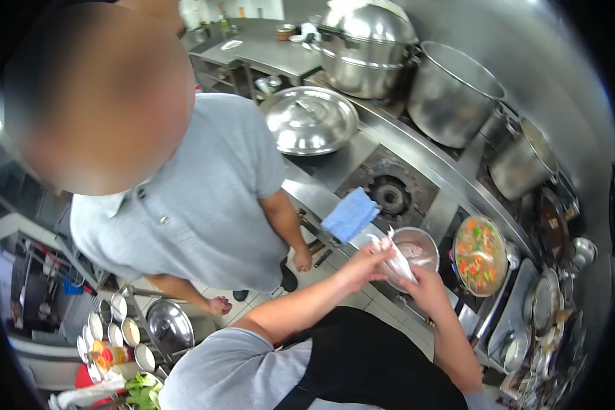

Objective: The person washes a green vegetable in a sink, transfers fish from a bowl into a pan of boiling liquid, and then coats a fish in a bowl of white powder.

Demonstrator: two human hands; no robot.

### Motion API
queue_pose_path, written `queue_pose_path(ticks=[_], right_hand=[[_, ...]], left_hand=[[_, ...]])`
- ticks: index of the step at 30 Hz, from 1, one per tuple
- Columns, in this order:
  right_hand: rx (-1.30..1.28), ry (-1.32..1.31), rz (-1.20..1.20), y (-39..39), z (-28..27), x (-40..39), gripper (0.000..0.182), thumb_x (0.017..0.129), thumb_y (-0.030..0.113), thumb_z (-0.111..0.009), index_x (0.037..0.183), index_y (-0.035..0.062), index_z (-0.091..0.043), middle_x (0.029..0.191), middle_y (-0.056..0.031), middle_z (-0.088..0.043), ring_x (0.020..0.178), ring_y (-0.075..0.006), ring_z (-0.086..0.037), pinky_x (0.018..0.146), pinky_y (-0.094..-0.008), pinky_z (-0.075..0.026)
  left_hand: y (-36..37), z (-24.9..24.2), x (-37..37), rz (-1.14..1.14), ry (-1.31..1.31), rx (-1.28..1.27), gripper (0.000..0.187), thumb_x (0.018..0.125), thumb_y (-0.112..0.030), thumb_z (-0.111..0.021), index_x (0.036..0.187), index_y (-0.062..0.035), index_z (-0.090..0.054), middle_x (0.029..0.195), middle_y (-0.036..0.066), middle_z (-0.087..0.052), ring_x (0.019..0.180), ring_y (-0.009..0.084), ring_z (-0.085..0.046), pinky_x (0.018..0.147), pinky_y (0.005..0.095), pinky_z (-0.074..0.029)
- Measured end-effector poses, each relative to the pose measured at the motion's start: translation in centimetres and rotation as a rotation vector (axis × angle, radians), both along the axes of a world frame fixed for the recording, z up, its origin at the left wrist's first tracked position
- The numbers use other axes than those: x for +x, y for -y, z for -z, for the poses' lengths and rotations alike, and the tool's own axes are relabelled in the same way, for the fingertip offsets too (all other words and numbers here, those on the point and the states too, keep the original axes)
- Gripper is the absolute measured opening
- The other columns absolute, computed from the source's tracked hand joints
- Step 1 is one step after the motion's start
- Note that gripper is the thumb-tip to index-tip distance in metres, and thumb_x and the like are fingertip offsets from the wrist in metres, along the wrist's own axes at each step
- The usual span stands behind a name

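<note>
Single head-worn view, wide with dark rounded edges, looks forward and down from above the black apron (369, 355); left hand (370, 268) and right hand (427, 287) near, co-worker (184, 195) close at left, stove (417, 179) right, steel counter (277, 46) far.

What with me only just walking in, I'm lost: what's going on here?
The person's left hand and right hand hold a limp, whitish item, too blurred to name, over a metal pot. A pan of orange and green pieces sits beside the pot. A blue cloth lies near a bare burner. A co-worker stands off to the person's left.
</note>
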State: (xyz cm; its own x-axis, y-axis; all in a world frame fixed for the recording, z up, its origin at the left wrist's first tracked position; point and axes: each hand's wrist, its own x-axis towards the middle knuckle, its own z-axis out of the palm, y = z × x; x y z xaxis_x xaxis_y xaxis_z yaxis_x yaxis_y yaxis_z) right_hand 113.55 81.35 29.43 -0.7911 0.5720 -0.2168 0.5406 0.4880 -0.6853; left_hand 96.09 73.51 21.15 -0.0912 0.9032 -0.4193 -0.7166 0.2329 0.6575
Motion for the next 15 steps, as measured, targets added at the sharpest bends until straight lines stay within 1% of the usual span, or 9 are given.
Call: queue_pose_path(ticks=[2, 5, 6, 9, 10, 11, 13, 14, 15], right_hand=[[-0.105, -0.146, 0.089, 0.9, 1.2, 1.7, 0.031, 0.081, 0.010, -0.069, 0.110, 0.0007, -0.064, 0.091, -0.0135, -0.070, 0.082, -0.0201, -0.067, 0.075, -0.0320, -0.050], [-0.207, -0.142, 0.161, 1.7, 2.3, 3.6, 0.033, 0.081, 0.006, -0.070, 0.113, -0.0017, -0.063, 0.095, -0.0116, -0.070, 0.085, -0.0153, -0.065, 0.076, -0.0299, -0.050], [-0.268, -0.185, 0.179, 1.8, 3.0, 4.1, 0.034, 0.082, 0.006, -0.070, 0.114, -0.0030, -0.062, 0.094, -0.0100, -0.070, 0.084, -0.0139, -0.065, 0.075, -0.0282, -0.050], [-0.298, -0.178, 0.178, 1.8, 3.4, 5.9, 0.035, 0.083, 0.006, -0.069, 0.115, -0.0040, -0.061, 0.094, -0.0090, -0.069, 0.085, -0.0124, -0.064, 0.076, -0.0268, -0.050], [-0.380, -0.278, 0.192, 2.0, 3.6, 6.3, 0.030, 0.086, 0.008, -0.067, 0.113, -0.0036, -0.062, 0.085, -0.0055, -0.067, 0.072, -0.0091, -0.062, 0.065, -0.0234, -0.049], [-0.374, -0.284, 0.181, 1.9, 3.6, 7.0, 0.030, 0.086, 0.008, -0.067, 0.113, -0.0036, -0.062, 0.085, -0.0055, -0.067, 0.072, -0.0091, -0.062, 0.065, -0.0234, -0.049], [-0.591, -0.202, 0.277, 1.6, 3.4, 8.0, 0.025, 0.089, 0.010, -0.065, 0.110, -0.0030, -0.062, 0.074, -0.0017, -0.062, 0.058, -0.0060, -0.055, 0.051, -0.0207, -0.042], [-0.580, -0.216, 0.291, 1.8, 3.4, 8.2, 0.021, 0.091, 0.012, -0.063, 0.106, -0.0019, -0.063, 0.067, 0.0011, -0.057, 0.048, -0.0043, -0.047, 0.043, -0.0198, -0.034], [-0.582, -0.214, 0.276, 1.8, 3.6, 8.5, 0.021, 0.091, 0.012, -0.063, 0.106, -0.0019, -0.063, 0.067, 0.0011, -0.057, 0.048, -0.0043, -0.047, 0.043, -0.0198, -0.034]], left_hand=[[0.9, -0.1, 1.1, 0.037, 0.010, 0.006, 0.038, 0.088, -0.032, -0.070, 0.119, -0.0178, -0.052, 0.107, -0.002, -0.064, 0.091, 0.0130, -0.065, 0.082, 0.0337, -0.052], [1.4, 1.1, 3.1, 0.019, 0.078, -0.004, 0.039, 0.088, -0.031, -0.069, 0.120, -0.0175, -0.051, 0.109, 0.000, -0.064, 0.095, 0.0138, -0.065, 0.082, 0.0338, -0.052], [1.7, 1.0, 3.7, 0.033, 0.044, -0.009, 0.045, 0.088, -0.034, -0.069, 0.123, -0.0147, -0.049, 0.111, 0.003, -0.064, 0.098, 0.0156, -0.064, 0.087, 0.0369, -0.050], [2.4, 0.7, 5.1, 0.016, 0.078, 0.005, 0.043, 0.089, -0.034, -0.068, 0.123, -0.0145, -0.049, 0.113, 0.004, -0.063, 0.100, 0.0157, -0.064, 0.088, 0.0370, -0.050], [2.4, 0.5, 5.4, 0.013, 0.088, 0.010, 0.042, 0.089, -0.032, -0.068, 0.122, -0.0143, -0.049, 0.113, 0.004, -0.064, 0.101, 0.0167, -0.064, 0.089, 0.0369, -0.050], [2.3, 0.3, 5.8, 0.005, 0.081, 0.019, 0.042, 0.089, -0.032, -0.068, 0.122, -0.0143, -0.049, 0.113, 0.004, -0.064, 0.101, 0.0167, -0.064, 0.089, 0.0369, -0.050], [2.3, -0.2, 6.2, -0.037, 0.115, 0.021, 0.038, 0.089, -0.027, -0.068, 0.121, -0.0143, -0.050, 0.110, 0.003, -0.065, 0.100, 0.0161, -0.065, 0.086, 0.0356, -0.054], [2.3, -0.4, 6.5, -0.057, 0.110, 0.026, 0.036, 0.090, -0.027, -0.067, 0.120, -0.0144, -0.051, 0.109, 0.002, -0.066, 0.100, 0.0157, -0.065, 0.085, 0.0356, -0.054], [2.4, -0.4, 6.7, -0.071, 0.107, 0.026, 0.036, 0.090, -0.027, -0.067, 0.120, -0.0144, -0.051, 0.109, 0.002, -0.066, 0.100, 0.0157, -0.065, 0.085, 0.0356, -0.054]])
